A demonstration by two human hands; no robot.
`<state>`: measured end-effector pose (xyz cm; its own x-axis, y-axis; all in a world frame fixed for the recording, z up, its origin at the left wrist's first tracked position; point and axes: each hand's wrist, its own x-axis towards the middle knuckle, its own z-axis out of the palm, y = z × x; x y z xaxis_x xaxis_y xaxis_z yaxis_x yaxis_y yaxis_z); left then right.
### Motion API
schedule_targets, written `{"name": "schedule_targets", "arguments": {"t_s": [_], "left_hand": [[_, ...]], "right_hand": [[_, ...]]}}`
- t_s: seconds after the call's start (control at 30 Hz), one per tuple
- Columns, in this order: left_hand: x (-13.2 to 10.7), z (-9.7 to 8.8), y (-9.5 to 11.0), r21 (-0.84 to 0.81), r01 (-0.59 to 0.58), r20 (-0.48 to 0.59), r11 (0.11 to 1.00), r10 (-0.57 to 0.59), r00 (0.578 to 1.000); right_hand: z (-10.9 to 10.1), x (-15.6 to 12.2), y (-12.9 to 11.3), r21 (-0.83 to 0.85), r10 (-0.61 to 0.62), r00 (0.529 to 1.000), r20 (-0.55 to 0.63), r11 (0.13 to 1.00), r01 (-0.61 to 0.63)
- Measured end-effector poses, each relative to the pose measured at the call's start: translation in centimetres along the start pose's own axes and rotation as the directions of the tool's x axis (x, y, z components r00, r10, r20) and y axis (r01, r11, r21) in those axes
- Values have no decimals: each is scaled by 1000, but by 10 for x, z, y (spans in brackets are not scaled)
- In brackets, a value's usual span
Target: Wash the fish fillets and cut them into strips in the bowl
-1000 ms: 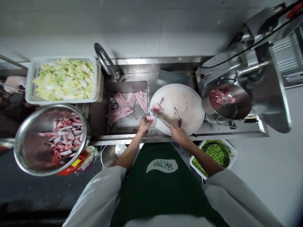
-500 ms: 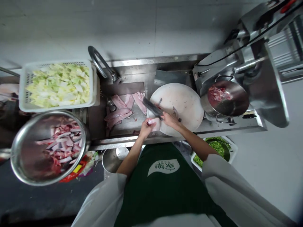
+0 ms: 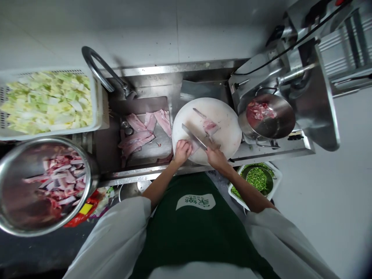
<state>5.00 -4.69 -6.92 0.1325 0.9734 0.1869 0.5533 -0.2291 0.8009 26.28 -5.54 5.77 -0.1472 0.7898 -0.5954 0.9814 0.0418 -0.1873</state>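
My right hand (image 3: pixel 216 158) is wrapped round the handle of a knife (image 3: pixel 194 136), its blade slanting up and left over the round white cutting board (image 3: pixel 228 116). Fingers curled, my left hand (image 3: pixel 183 151) presses a pale piece of fish (image 3: pixel 195 147) to the board's near-left edge, beside the blade. Farther back on the board lie another fish chunk (image 3: pixel 210 127) and a thin dark-skinned strip (image 3: pixel 199 113). Several pink fish fillets (image 3: pixel 136 139) rest in the sink (image 3: pixel 155 151) to the left.
A curved faucet (image 3: pixel 99 64) rises behind the sink. Left stand a basket of chopped cabbage (image 3: pixel 52 104) and a large steel bowl (image 3: pixel 17 201) of cut fish. On the right are a steel pot (image 3: pixel 279 126) with meat scraps, a slanted metal machine plate (image 3: pixel 322 116) and, lower, chopped greens (image 3: pixel 257 179).
The fish piece held at the board's edge now lies on the board under my left hand. The knife has come down beside it. A chunk now shows mid-board. The view has shifted right.
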Motion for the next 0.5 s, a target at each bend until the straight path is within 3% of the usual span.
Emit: {"name": "schedule_targets", "arguments": {"t_s": [0.13,0.27,0.43,0.5], "left_hand": [[8,23,-11,70,-89,66,994,85,994],[6,29,-20,55,-87,80,995,82,993],[4,28,-23,4,-47,99,999,47,994],[4,28,-23,0,-6,93,1000,6,996]], "right_hand": [[7,-9,11,-27,-46,996,79,998,48],[5,-6,20,-35,-46,986,163,998,52],[-2,41,-17,32,-108,994,9,994,108],[2,47,-16,49,-112,994,-7,993,112]]}}
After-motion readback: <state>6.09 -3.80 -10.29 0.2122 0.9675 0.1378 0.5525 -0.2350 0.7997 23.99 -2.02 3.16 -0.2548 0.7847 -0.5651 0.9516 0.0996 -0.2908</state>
